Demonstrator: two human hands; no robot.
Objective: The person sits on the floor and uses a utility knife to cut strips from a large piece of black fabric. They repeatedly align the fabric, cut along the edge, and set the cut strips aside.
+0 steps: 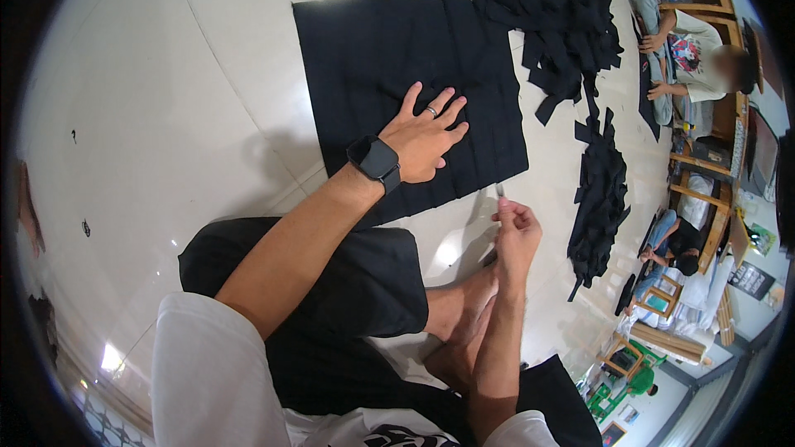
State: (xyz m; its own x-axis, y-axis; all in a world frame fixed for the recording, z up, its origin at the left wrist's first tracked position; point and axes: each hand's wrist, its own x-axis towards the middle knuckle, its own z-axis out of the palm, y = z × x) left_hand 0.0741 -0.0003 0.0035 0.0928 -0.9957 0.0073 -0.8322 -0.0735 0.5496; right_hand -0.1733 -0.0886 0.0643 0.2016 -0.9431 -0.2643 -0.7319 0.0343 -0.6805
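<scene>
A wide black cloth [381, 58] is spread on the floor before me, with folds or strip edges running along its right part. My left hand [424, 136] lies flat on it with the fingers spread, a ring on one finger and a dark watch on the wrist. Just off the cloth's near right corner, my right hand [517, 233] is closed in a pinch. A small thin thing [500, 191] sticks out from its fingertips, too small to name. My bare feet [464, 306] are crossed beside the right forearm.
Loose black cloth strips [555, 8] are heaped at the far right, touching the spread cloth. A second pile of strips [600, 199] lies nearer. Along the right, one person [696, 54] sits with hands on dark cloth, and another person [675, 244] sits by wooden shelving [716, 199].
</scene>
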